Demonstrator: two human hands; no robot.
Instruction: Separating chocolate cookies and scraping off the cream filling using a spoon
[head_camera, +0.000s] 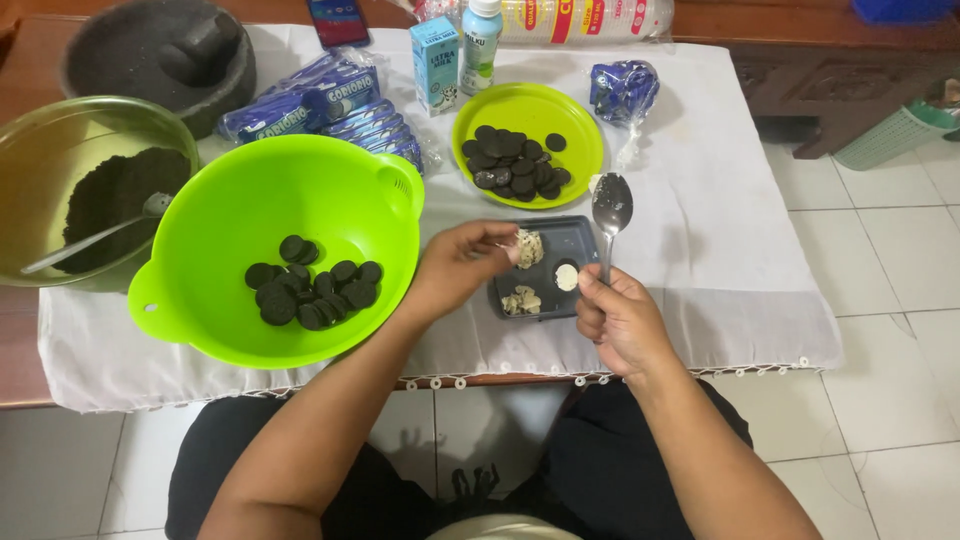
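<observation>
Left hand (455, 265) pinches a cookie half (527, 248) in closed fingertips, at its three o'clock, over the dark square tray (578, 240). Right hand (620, 320) grips a metal spoon (611, 215) upright, bowl at twelve o'clock.

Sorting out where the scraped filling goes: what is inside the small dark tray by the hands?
The dark tray holds pale cream clumps and one round white cream disc. The left hand covers its left edge; what lies beneath cannot be seen.
</observation>
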